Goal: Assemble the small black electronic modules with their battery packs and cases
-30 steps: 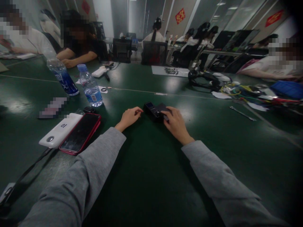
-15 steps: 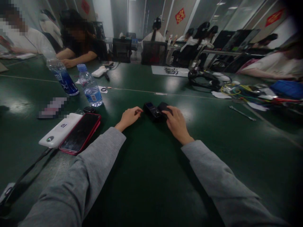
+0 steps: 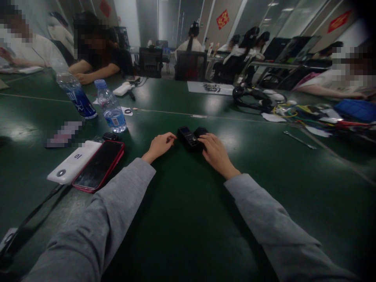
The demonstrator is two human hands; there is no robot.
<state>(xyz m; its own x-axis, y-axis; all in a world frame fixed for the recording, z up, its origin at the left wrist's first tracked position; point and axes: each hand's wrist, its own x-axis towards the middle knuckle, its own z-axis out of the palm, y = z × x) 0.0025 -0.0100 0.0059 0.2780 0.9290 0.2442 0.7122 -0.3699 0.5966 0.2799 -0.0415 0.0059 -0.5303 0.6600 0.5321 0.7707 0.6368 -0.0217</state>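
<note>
A black handheld device (image 3: 188,138) with a small screen and buttons lies on the dark green table in front of me. Against its right side is a smaller black piece (image 3: 201,131), whose kind I cannot make out. My right hand (image 3: 216,152) has its fingers bent over the near end of that piece, close to the device's edge; part of the piece is hidden under them. Just left of the device, my left hand (image 3: 161,145) rests on the table, fingers loosely bent and a little apart, holding nothing.
On the left are a phone in a red case (image 3: 99,164), a white power bank (image 3: 73,161), a clear water bottle (image 3: 113,107) and a blue-labelled bottle (image 3: 78,96). To the right lie a wrench (image 3: 299,140) and tangled cables (image 3: 305,117). Other people sit around the table.
My right hand has lowered its fingers and shifted slightly left, bringing the smaller black piece closer to the device. The left hand has stayed in place.
</note>
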